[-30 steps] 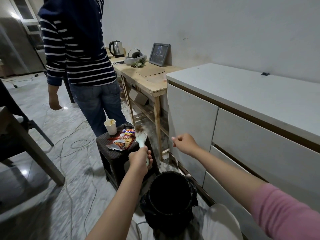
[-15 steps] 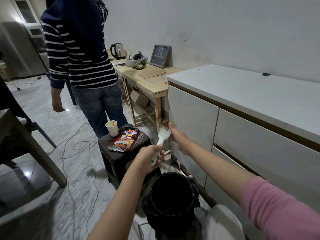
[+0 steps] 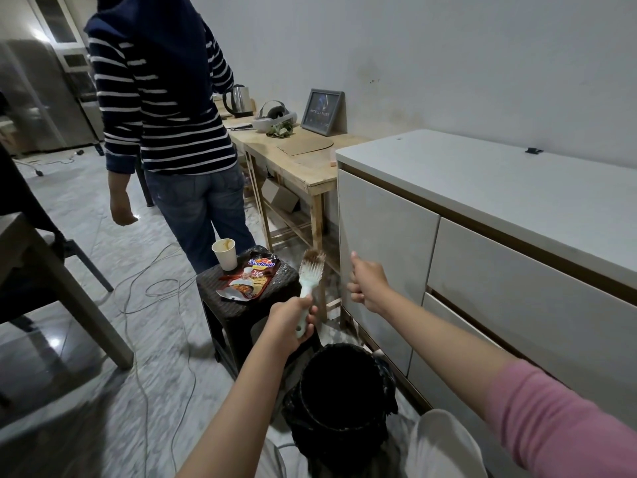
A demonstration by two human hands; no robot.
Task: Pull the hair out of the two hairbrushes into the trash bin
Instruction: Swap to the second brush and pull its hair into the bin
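Left hand (image 3: 291, 317) grips the brush (image 3: 310, 276) upright by its handle, brown hair bunched at the bristle tips. Right hand (image 3: 367, 284) is closed, just right of the brush, not touching it. The bin (image 3: 339, 395) sits below both, stool (image 3: 241, 294) just left of the brush.

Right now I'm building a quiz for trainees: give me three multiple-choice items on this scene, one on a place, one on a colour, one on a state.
1. Where is the cup?
A. on the dark stool
B. on the white cabinet
C. in the bin

2. What colour is the brush handle?
A. red
B. pale green
C. black

3. What is the left hand doing?
A. hanging empty
B. resting on the bin
C. gripping the brush

Answers:
1 A: the cup stands on the stool beside a snack packet.
2 B: the brush has a pale green handle.
3 C: the left hand is closed round it above the bin.
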